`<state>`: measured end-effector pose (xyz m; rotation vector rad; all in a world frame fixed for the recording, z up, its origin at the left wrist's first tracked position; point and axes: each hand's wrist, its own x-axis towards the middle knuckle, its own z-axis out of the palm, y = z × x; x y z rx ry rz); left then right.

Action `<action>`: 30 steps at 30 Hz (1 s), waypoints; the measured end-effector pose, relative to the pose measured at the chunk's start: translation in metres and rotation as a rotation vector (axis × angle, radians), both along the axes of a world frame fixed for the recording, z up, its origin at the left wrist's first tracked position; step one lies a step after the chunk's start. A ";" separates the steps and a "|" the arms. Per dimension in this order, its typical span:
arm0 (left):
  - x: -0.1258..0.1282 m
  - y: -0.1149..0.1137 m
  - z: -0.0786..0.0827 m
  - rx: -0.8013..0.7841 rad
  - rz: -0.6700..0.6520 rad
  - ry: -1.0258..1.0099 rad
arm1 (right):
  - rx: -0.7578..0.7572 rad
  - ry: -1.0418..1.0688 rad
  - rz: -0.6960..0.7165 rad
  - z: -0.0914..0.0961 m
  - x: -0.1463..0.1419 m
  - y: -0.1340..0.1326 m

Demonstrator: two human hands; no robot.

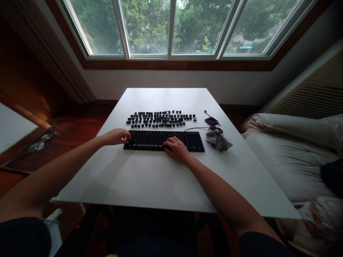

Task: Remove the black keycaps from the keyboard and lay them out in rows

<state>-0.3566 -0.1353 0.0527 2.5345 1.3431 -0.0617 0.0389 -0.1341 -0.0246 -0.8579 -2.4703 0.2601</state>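
A black keyboard [150,137] lies flat on the white table [150,178]; its bed looks dark and mostly bare of keycaps. At its left end, my left hand [118,136] has thumb and fingers curled around the edge. My right hand [177,149] rests over the front middle, fingers bent onto the keyboard and thumb near the front edge. Whether a small part sits under those right fingertips cannot be made out. Beyond the keyboard, many loose black keycaps [168,125] stand in rough rows.
To the keyboard's right lie a crumpled grey cloth [218,141], a coiled black cable [215,129], a purple cloth or pouch [211,121] and a small thin-handled tool [205,112]. A covered couch [278,157] stands right of the table. A window [171,32] is ahead.
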 end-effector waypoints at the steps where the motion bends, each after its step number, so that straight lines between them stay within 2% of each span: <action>1: 0.001 -0.001 0.001 0.016 -0.018 0.003 | -0.001 -0.002 0.001 0.000 0.000 0.000; 4: 0.004 -0.002 0.002 0.037 -0.043 -0.024 | -0.003 -0.002 0.005 -0.001 0.000 0.001; 8: 0.006 0.001 0.000 -0.058 0.016 -0.064 | -0.002 0.006 0.005 -0.002 0.001 0.001; 10: 0.005 0.002 -0.003 -0.088 0.073 -0.068 | -0.002 0.008 0.005 -0.002 0.001 0.001; 15: 0.002 0.002 -0.009 -0.001 0.259 -0.020 | 0.000 0.007 0.003 -0.001 0.000 0.001; 19: -0.008 0.004 -0.014 -0.082 0.429 0.047 | -0.003 0.005 0.003 0.000 0.000 0.001; 25: -0.021 0.007 -0.024 -0.287 0.474 0.067 | 0.001 0.001 0.003 0.000 0.000 0.001; 30: -0.023 0.007 -0.030 -0.344 0.445 -0.007 | 0.001 -0.006 0.002 -0.001 -0.001 0.002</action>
